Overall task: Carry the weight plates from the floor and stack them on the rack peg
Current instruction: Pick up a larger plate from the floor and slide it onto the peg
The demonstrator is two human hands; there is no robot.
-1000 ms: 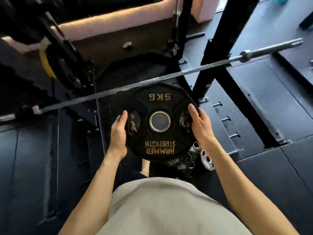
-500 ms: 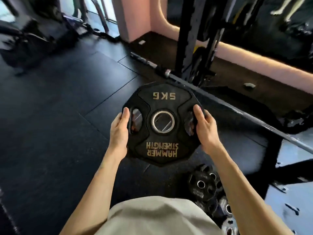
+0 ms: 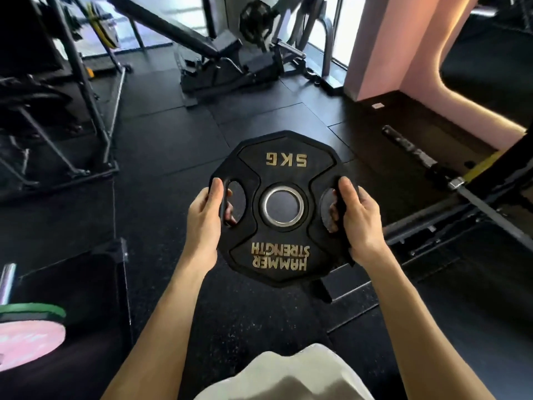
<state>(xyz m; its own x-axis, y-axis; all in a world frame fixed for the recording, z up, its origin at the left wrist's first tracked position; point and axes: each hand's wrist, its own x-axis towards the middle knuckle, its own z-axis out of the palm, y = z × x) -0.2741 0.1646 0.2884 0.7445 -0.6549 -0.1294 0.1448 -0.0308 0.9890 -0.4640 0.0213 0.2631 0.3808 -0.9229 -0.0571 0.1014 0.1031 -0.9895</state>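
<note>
A black 5 kg weight plate [image 3: 284, 171] with gold lettering and a steel-ringed centre hole is held flat-on in front of my chest, above the floor. My left hand [image 3: 206, 217] grips its left handle slot, fingers curled through the opening. My right hand [image 3: 356, 217] grips the right handle slot the same way. At the lower left edge a green and pink plate [image 3: 28, 333] sits on a steel peg [image 3: 7, 284] beside a black block.
Black rubber floor tiles [image 3: 173, 134] lie ahead. An incline bench machine [image 3: 219, 53] stands at the back, a metal frame [image 3: 86, 90] at the left. A barbell [image 3: 450, 180] and rack base run along the right, by a pink wall [image 3: 383, 44].
The view has swung left, away from the rack and barbell. The plates on the floor have left the view, and a peg with a green and pink plate has appeared at lower left. Both hands keep their hold.
</note>
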